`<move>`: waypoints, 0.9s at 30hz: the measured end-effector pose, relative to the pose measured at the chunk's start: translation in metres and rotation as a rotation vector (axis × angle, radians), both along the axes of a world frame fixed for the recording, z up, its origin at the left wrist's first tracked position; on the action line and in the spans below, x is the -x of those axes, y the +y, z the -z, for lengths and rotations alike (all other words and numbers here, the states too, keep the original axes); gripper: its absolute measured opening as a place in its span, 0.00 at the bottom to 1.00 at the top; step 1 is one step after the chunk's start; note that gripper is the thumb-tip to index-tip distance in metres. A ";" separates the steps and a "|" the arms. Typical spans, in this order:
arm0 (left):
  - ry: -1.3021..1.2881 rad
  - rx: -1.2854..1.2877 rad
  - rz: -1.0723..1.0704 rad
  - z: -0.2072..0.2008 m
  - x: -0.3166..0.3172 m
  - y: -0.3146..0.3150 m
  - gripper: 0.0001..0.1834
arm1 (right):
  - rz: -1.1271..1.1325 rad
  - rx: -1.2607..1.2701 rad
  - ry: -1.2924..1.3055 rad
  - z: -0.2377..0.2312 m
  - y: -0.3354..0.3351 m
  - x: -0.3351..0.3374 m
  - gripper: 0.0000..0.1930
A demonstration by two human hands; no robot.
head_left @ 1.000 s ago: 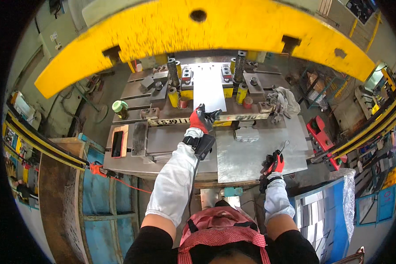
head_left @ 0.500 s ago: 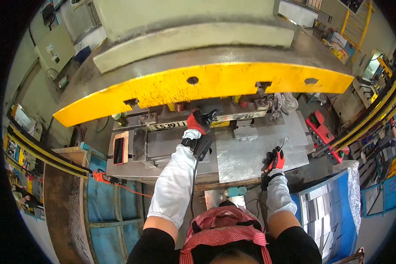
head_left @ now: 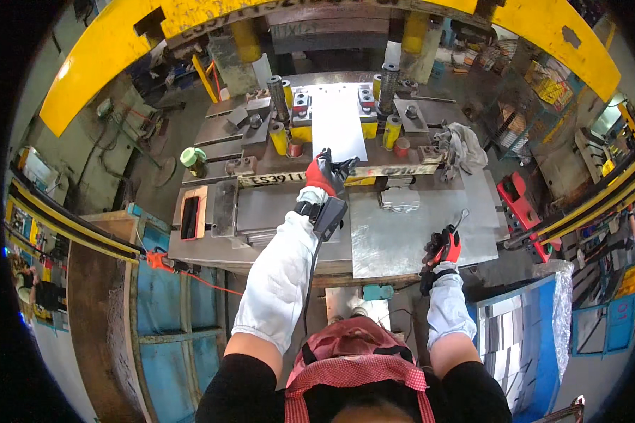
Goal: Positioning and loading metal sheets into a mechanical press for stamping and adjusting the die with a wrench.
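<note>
Metal sheet (head_left: 337, 121) lies in the press — left hand (head_left: 322, 174) reaching near.

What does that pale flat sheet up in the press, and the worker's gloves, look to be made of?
The flat sheet looks like bare metal, pale grey with a dull sheen and straight cut edges. The gloves on the left hand and right hand seem knitted fabric with a red and black coating, probably rubbery.

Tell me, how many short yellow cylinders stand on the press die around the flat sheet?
2 clearly: one yellow cylinder left of the metal sheet, another right of it. Others may be hidden.
</note>
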State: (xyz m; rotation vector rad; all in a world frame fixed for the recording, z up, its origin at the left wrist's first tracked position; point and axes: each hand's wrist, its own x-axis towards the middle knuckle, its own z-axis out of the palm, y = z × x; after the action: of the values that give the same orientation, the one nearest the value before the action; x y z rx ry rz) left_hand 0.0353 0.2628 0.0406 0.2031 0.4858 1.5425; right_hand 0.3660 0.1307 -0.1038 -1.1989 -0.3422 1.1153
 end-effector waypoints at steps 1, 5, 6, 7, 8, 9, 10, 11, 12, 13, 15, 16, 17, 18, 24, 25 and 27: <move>-0.044 0.038 0.030 0.000 0.002 0.001 0.26 | 0.006 -0.010 -0.023 -0.003 0.002 0.001 0.12; -0.040 0.073 0.038 -0.009 -0.010 0.000 0.26 | -0.021 -0.045 -0.057 0.011 0.004 -0.013 0.12; -0.015 0.029 0.024 -0.008 -0.005 -0.003 0.26 | -0.034 -0.044 -0.052 0.004 0.001 -0.007 0.12; -0.015 0.026 0.013 -0.007 -0.002 -0.003 0.26 | -0.053 -0.058 0.003 -0.007 -0.001 0.001 0.11; -0.034 0.064 0.021 -0.005 0.001 -0.004 0.26 | -0.072 -0.072 0.059 -0.016 -0.002 0.008 0.11; -0.058 0.091 0.046 -0.008 -0.003 -0.002 0.25 | -0.048 -0.037 -0.016 -0.018 -0.003 0.005 0.09; -0.075 0.139 0.044 -0.010 -0.004 -0.001 0.18 | -0.075 -0.150 0.063 -0.031 -0.008 0.009 0.09; -0.076 0.094 0.031 -0.010 -0.008 -0.002 0.17 | -0.137 -0.135 -0.049 -0.030 -0.003 0.003 0.17; -0.075 0.044 0.023 -0.012 -0.013 -0.001 0.17 | -0.192 -0.124 -0.162 -0.033 0.004 -0.003 0.26; -0.047 0.118 0.002 -0.016 -0.010 -0.004 0.16 | -0.310 -0.140 -0.203 -0.067 0.009 0.018 0.25; 0.001 0.102 -0.021 -0.008 -0.004 -0.005 0.19 | -0.543 -0.302 -0.310 -0.125 0.032 0.054 0.22; 0.043 0.081 -0.038 -0.004 -0.001 -0.006 0.21 | -0.675 -0.318 -0.382 -0.155 0.049 0.074 0.22; -0.008 0.074 -0.051 0.000 0.012 -0.013 0.21 | -0.780 -0.302 -0.430 -0.212 0.052 0.106 0.22; -0.012 0.059 -0.026 -0.004 0.000 -0.007 0.21 | -0.860 -0.404 -0.486 -0.201 0.091 0.104 0.21; -0.059 0.097 -0.058 0.011 0.002 0.007 0.18 | -1.218 -0.536 -0.751 -0.235 0.227 0.165 0.12; -0.049 0.114 -0.023 0.003 -0.012 0.009 0.17 | -1.099 -0.703 -0.865 -0.215 0.247 0.157 0.12; -0.012 0.096 -0.008 0.006 -0.015 0.009 0.18 | -1.133 -0.513 -0.629 -0.196 0.265 0.153 0.10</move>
State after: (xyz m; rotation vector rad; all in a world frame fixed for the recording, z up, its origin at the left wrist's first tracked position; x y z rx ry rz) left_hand 0.0506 0.2719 0.0349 0.1180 0.5507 1.5239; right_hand 0.2129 0.3956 0.0920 -0.8181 -1.8370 1.4051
